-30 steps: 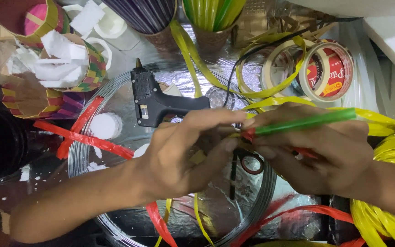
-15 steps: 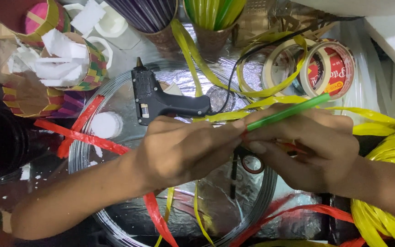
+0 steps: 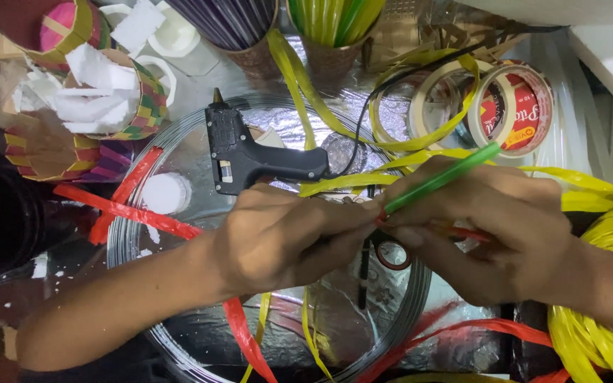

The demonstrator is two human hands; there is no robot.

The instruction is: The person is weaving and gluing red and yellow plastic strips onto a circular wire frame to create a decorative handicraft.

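Both hands meet on a green stick, just in front of the black glue gun.

Your left hand (image 3: 285, 237) and right hand (image 3: 494, 227) press together fingertip to fingertip, pinching the green stick (image 3: 440, 179) and what looks like a red strip at its lower end. The stick slants up and away to the right of the glue gun (image 3: 250, 157), which lies untouched on the foil-covered table (image 3: 349, 152). You seem to be winding or fixing the strip onto the stick's tip. The next move likely calls for a firm pinch with one hand, so the other can turn the stick or reach back for the glue gun.
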